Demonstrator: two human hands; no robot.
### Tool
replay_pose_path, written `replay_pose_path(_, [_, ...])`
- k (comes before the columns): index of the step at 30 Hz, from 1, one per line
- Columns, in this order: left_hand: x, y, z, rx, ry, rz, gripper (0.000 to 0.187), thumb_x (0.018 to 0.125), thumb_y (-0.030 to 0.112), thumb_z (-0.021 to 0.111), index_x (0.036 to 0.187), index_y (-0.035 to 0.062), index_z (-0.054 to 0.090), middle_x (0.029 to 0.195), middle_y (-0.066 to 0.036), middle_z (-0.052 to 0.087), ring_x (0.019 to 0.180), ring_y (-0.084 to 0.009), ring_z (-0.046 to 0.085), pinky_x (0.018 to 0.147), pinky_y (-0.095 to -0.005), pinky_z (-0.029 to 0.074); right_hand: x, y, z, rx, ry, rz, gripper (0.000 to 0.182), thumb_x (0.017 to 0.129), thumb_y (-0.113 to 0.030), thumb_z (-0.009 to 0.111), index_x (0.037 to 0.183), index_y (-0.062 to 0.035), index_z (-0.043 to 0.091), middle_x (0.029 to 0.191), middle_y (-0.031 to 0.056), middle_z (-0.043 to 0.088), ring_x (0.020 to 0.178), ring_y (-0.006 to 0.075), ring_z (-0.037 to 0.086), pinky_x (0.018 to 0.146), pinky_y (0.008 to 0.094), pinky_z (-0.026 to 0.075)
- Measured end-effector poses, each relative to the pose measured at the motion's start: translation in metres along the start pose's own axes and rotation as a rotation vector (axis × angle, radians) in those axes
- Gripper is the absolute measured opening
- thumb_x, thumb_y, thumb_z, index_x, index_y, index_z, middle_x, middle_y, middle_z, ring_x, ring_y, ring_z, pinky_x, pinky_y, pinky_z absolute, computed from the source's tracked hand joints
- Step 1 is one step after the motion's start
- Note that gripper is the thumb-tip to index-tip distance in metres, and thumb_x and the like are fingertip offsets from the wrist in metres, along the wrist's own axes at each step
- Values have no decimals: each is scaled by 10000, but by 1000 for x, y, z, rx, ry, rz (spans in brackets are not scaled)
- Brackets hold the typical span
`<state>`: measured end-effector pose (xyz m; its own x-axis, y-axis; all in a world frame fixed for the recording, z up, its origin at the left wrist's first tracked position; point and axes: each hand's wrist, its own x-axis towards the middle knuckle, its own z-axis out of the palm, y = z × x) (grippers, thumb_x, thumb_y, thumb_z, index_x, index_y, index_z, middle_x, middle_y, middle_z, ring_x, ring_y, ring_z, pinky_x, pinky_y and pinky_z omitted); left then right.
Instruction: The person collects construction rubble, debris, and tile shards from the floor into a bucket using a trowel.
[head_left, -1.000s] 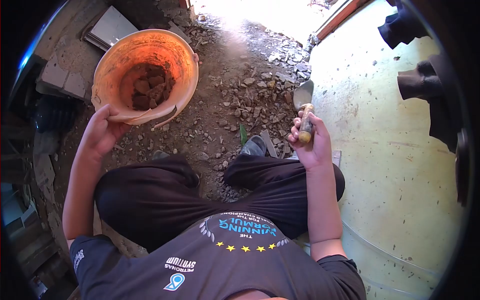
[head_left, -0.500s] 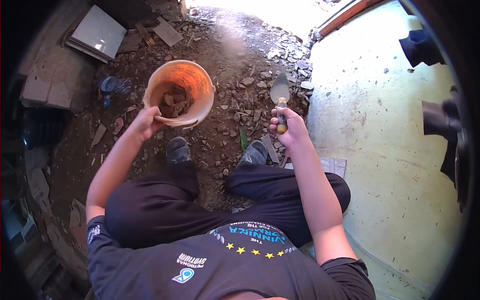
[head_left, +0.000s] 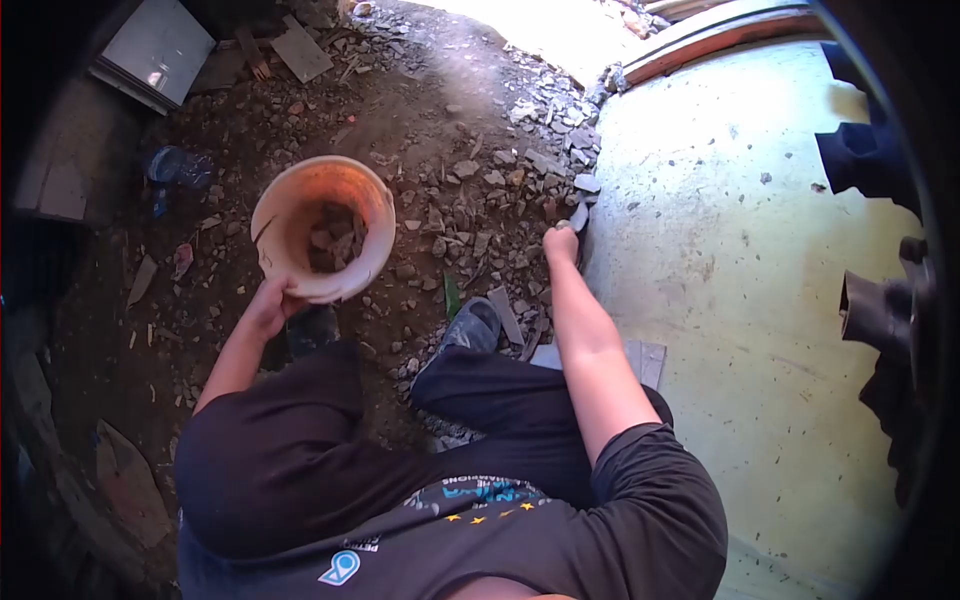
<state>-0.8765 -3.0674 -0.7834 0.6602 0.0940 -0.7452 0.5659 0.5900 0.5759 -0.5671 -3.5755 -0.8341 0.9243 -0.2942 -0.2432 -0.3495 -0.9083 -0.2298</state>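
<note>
My left hand is closed on the near rim of a pale plastic bucket. The bucket tilts toward me, and broken rubble chunks lie in its bottom. To the right, my right hand is wrapped round a trowel; its handle is mostly hidden by the fist. Only part of the trowel blade shows, low among the stones beside the pale green panel. Loose rubble covers the dirt between the bucket and the trowel.
The pale green panel runs along the right, with dark boots or pipe-like objects at its far edge. White tiles are stacked upper left, near a crushed plastic bottle. My shoe stands on rubble beside a green leaf.
My right hand has turned and pushed the trowel down against the stones by the panel edge. In view, the bucket sits lower and further left, still gripped by my left hand.
</note>
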Motion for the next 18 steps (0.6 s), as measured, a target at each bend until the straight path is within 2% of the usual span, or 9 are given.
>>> replay_pose_path(1, [-3,1,1,35,-10,-57,340,870,152,506,1176,13,557,1080,-65,639,981,-182,656,856,-358,560,-8,-9,7,-2,4,-19,386,858,-223,524,1123,39,623,1154,297,640,1089,437,621,931,513,494])
replay_pose_path(3, [-5,-6,5,55,-12,-63,363,866,145,502,1201,11,536,1107,-79,636,1006,-199,654,880,-367,553,-28,-25,14,40,71,-69,338,842,-212,546,1043,52,610,1077,307,652,1026,449,636,885,528,509])
replay_pose_path(5, [2,-8,9,-32,-34,5,354,876,150,501,1191,-5,554,1124,-114,643,1011,-226,662,876,-363,563,-49,-31,17,54,68,-129,322,849,-208,560,1033,54,593,1036,302,655,982,455,641,860,536,511])
replay_pose_path(9, [24,-8,27,-49,-54,8,338,874,147,491,1166,-8,559,1102,-119,636,986,-220,652,854,-368,558,-88,-30,32,132,85,-174,333,867,-222,573,1044,61,568,1015,293,646,979,457,626,864,530,498])
replay_pose_path(11, [42,-7,37,-76,-75,9,358,872,133,494,1203,-1,526,1161,-113,619,1060,-238,635,960,-387,515,-106,-38,30,164,40,-199,345,875,-242,580,1036,63,565,1020,296,642,997,456,618,877,525,491])
replay_pose_path(13, [50,0,53,-46,-67,15,330,875,156,495,1166,9,544,1111,-105,633,1026,-226,643,941,-380,526,-124,-47,33,112,-52,-300,356,872,-250,593,1029,68,562,1014,297,641,998,457,617,873,523,489])
replay_pose_path(15, [56,6,61,-20,-78,-20,320,874,171,499,1149,18,553,1088,-102,638,1006,-221,647,928,-382,532,-135,-54,37,193,-29,-301,341,866,-264,611,1016,42,581,964,290,653,970,475,612,863,521,487])
replay_pose_path(17, [55,12,69,5,-98,-41,310,873,186,503,1132,26,562,1066,-98,643,986,-216,651,915,-384,539,-140,-58,43,384,-163,-278,300,872,-269,626,974,10,590,860,233,671,782,416,657,750,472,522])
replay_pose_path(18, [50,12,73,12,-85,-20,253,870,189,500,1058,30,558,1030,-104,643,932,-220,667,876,-369,567,-145,-59,46,660,-348,-125,236,910,-278,622,909,-45,588,721,111,634,547,264,616,527,385,495])
